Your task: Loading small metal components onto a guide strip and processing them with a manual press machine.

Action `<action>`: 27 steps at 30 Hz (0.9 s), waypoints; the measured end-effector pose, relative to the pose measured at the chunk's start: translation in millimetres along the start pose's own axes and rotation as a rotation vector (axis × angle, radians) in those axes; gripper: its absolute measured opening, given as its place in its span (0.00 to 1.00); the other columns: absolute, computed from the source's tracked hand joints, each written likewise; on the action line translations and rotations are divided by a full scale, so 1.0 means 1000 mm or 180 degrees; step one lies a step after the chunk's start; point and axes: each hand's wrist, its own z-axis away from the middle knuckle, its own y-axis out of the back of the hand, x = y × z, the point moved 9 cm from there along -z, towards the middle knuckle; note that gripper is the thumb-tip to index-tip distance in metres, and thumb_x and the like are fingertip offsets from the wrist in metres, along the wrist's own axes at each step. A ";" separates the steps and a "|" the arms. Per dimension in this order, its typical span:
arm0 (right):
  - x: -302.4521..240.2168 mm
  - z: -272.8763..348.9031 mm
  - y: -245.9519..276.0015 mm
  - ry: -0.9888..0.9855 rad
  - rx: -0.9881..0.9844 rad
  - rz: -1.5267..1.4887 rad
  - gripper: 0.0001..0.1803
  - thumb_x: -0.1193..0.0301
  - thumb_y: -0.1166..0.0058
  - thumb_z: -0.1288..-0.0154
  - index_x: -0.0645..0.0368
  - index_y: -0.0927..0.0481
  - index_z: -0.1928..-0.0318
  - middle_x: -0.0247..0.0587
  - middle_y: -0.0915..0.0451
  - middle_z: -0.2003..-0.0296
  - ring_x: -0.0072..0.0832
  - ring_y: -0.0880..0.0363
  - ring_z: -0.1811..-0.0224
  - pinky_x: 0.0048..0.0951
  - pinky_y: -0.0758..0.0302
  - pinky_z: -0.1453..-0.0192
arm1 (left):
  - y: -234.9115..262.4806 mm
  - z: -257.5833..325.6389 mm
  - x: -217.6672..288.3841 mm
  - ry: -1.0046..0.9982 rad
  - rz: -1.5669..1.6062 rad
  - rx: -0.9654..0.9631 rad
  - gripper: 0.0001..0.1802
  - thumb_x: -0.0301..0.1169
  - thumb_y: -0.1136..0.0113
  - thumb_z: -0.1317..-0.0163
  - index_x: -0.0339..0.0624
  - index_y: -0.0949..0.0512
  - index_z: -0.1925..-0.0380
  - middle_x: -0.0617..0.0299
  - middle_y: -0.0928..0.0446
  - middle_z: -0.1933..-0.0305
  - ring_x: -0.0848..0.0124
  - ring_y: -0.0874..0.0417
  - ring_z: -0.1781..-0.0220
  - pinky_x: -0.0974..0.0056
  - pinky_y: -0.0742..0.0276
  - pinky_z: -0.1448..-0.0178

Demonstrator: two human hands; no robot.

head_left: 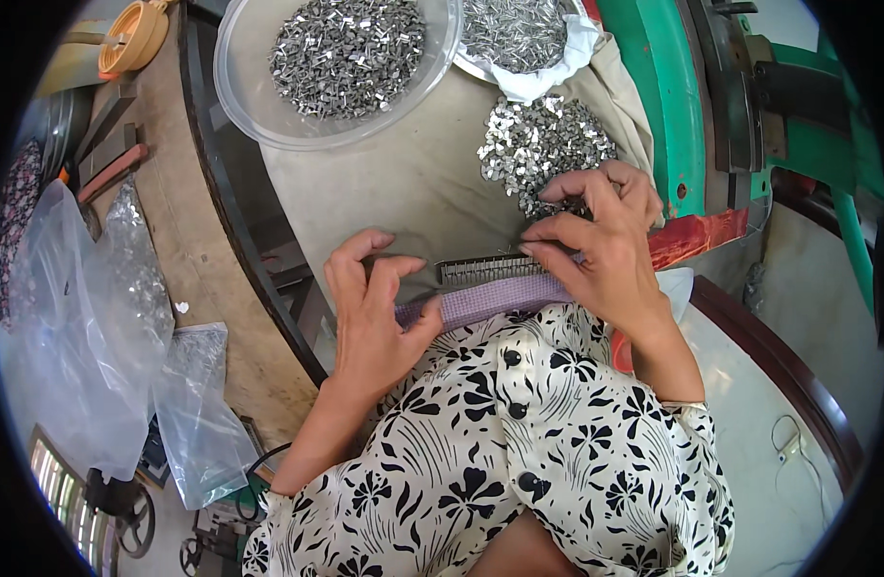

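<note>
1. Slotted metal strip (490, 270): lies on the tan cloth (394, 188), against the purple checked cloth (495, 299) at its near edge, between the two hands.
2. Left hand (377, 308): thumb and fingers spread apart, nothing visible in them; index fingertip just beside the strip's left end.
3. Right hand (610, 252): thumb and index tips close together over the strip's right part. Whether a piece is pinched there cannot be told.
4. Heap of small metal pieces (536, 144): just beyond the right hand, within easy reach. The clear plastic bowl (242, 72) of similar bits stands farther off.
5. Handling, in my judgement: steady the left end lightly with the left fingertips, place pieces squarely with a light right pinch, and keep the knuckles clear of the seated row.
</note>
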 end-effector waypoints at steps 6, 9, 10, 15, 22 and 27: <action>-0.011 -0.016 -0.010 0.0269 -0.0406 0.0050 0.08 0.68 0.28 0.58 0.50 0.13 0.73 0.28 0.23 0.56 0.42 0.34 0.42 0.47 0.44 0.39 | 0.000 0.000 -0.002 0.0050 0.0057 -0.0027 0.24 0.23 0.28 0.59 0.42 0.23 0.58 0.48 0.35 0.40 0.49 0.33 0.42 0.52 0.33 0.39; -0.015 -0.022 -0.013 0.0393 -0.0604 0.0066 0.08 0.68 0.29 0.59 0.51 0.14 0.74 0.28 0.24 0.56 0.41 0.34 0.42 0.47 0.44 0.38 | -0.001 0.000 -0.002 0.0079 0.0063 -0.0031 0.24 0.22 0.28 0.58 0.42 0.23 0.58 0.49 0.35 0.40 0.50 0.33 0.42 0.53 0.33 0.40; -0.017 -0.023 -0.015 0.0436 -0.0678 0.0066 0.08 0.69 0.30 0.59 0.52 0.15 0.75 0.28 0.24 0.57 0.41 0.34 0.42 0.47 0.44 0.38 | -0.001 -0.001 -0.001 0.0062 0.0052 -0.0038 0.23 0.22 0.29 0.58 0.42 0.23 0.58 0.49 0.35 0.40 0.50 0.33 0.42 0.53 0.33 0.40; -0.017 -0.027 -0.020 0.0517 -0.0816 -0.0059 0.07 0.70 0.31 0.58 0.53 0.16 0.76 0.29 0.25 0.56 0.41 0.34 0.41 0.47 0.45 0.36 | 0.001 -0.003 -0.002 0.0090 -0.0093 -0.0104 0.21 0.21 0.30 0.58 0.41 0.22 0.59 0.49 0.34 0.43 0.53 0.30 0.40 0.56 0.32 0.37; -0.012 -0.030 -0.015 0.0559 -0.0947 -0.0446 0.05 0.72 0.34 0.51 0.58 0.17 0.75 0.33 0.23 0.54 0.40 0.33 0.40 0.47 0.43 0.36 | 0.005 -0.010 0.001 0.0036 0.0032 -0.0144 0.17 0.19 0.34 0.54 0.41 0.20 0.61 0.51 0.30 0.46 0.55 0.30 0.44 0.57 0.31 0.41; -0.015 -0.029 -0.016 0.0698 -0.1110 -0.0445 0.04 0.72 0.35 0.49 0.58 0.17 0.73 0.34 0.24 0.53 0.40 0.34 0.40 0.47 0.44 0.34 | 0.007 -0.018 0.009 -0.0074 -0.0182 -0.0127 0.14 0.19 0.33 0.53 0.40 0.19 0.64 0.53 0.28 0.49 0.56 0.28 0.48 0.57 0.30 0.45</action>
